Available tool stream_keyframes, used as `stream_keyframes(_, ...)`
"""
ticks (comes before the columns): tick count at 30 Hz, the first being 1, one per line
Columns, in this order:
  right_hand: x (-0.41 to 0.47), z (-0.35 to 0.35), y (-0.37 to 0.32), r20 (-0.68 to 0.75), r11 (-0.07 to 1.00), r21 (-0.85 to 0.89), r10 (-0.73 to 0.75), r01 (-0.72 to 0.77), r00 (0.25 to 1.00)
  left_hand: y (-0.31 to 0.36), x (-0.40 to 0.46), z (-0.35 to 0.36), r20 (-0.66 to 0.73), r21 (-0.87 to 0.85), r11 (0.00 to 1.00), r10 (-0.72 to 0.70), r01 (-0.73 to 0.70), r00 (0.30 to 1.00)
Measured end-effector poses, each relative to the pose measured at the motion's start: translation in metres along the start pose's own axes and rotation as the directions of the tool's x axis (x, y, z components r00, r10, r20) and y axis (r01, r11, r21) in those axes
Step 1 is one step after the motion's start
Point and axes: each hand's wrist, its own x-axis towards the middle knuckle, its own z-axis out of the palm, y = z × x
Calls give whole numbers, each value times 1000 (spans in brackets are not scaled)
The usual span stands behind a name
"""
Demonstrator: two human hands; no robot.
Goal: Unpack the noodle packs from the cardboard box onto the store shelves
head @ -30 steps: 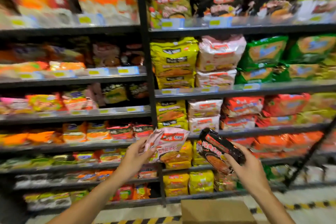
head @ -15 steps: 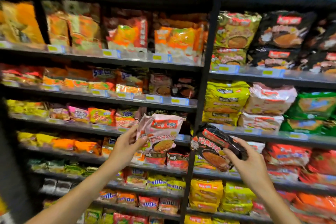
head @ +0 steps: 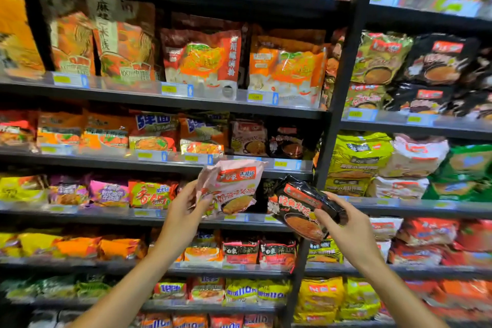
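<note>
Left hand (head: pixel 183 210): thumb and curled fingers pinch the lower left edge of a pink pack (head: pixel 231 186). Pack held upright, tilted slightly, its top at about 1 o'clock from the hand, printed face toward the camera.

Right hand (head: pixel 343 229): fingers wrapped over the right side of a black pack (head: pixel 300 208), thumb across its front. Pack lies tilted, upper end toward 11 o'clock, lower end toward 5 o'clock.

The two packs sit just beside each other at mid-frame, a narrow gap between them; cannot tell whether either touches a shelf.

Behind the pink pack: shelf edge (head: pixel 159 162) with yellow price tags (head: pixel 145 155). At 12 o'clock from it, a small dark pack (head: pixel 287 142) and a tan pack (head: pixel 249 138) stand on that shelf. A black upright post (head: pixel 343 82) splits the shelving; the black pack overlaps its lower part. At 3 o'clock, past the post, yellow bags (head: pixel 356 157) and green bags (head: pixel 468 168). Cardboard box out of view.
</note>
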Motion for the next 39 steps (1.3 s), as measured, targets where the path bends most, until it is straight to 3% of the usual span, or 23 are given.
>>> stream_keyframes(8,36,7,10,6,1000,-2,-17,17,1000,-15,67,26,-53,23,1000,4,-3,999)
stream_keyframes(24,150,44,31,-66,991,40,-126,129,990,-68,196,51,-100,144,974,188,-172,977)
stream_keyframes(31,160,51,32,-92,993,75,-87,94,992,-91,235,78,-13,155,974,167,-162,986)
stream_keyframes(35,162,52,35,-121,992,76,-96,106,988,-104,249,87,241,362,908,124,-208,963)
stream_keyframes(39,160,51,40,-121,992,90,-80,91,990,-112,256,95,148,595,784,114,-180,982)
